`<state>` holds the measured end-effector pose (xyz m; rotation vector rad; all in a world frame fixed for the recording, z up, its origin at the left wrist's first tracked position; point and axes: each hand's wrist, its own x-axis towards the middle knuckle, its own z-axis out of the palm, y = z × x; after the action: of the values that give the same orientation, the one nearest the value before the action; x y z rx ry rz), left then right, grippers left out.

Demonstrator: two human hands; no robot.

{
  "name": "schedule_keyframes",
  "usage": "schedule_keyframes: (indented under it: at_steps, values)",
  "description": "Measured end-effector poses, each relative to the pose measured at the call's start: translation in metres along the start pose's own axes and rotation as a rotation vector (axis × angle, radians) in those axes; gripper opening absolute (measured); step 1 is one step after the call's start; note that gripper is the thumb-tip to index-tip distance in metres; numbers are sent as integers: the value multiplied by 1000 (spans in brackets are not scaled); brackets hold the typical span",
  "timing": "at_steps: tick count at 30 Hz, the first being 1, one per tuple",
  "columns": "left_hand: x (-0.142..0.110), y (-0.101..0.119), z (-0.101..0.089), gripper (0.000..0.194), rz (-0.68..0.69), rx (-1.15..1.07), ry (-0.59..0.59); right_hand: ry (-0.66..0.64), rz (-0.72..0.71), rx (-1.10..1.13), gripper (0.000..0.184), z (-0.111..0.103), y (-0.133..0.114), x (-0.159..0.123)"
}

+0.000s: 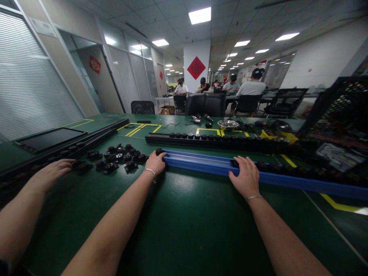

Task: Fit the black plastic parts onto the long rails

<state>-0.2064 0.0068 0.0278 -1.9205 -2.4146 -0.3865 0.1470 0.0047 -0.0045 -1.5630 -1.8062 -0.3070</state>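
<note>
A long blue channel rail (198,164) lies across the green table in front of me. At its left end my left hand (155,164) has its fingers closed on a small black part (158,151). Farther right, my right hand (245,174) is around the rail, thumb on the near wall and fingers over the top. A black part (235,163) sits in the channel beside those fingers, partly hidden. To the right of that hand, a row of similar black parts (299,170) fills the channel. Between my hands the channel's pale inside shows.
Another person's hand (54,172) reaches in from the left, by a pile of loose black parts (119,156). Behind the blue rail lies a black rail (184,140) with a row of parts. A metal bowl (228,124) and a yellow tray (280,136) stand farther back.
</note>
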Motion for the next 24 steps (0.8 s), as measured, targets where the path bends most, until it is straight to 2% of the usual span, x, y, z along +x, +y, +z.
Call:
schedule_keyframes:
  at_steps: [16, 24]
  values:
    - [-1, -1, -1, 51, -1, 65, 33, 6, -48, -99, 45, 0, 0, -3]
    - [4, -17, -4, 52, -95, 29, 9, -3, -46, -78, 37, -3, -3, -3]
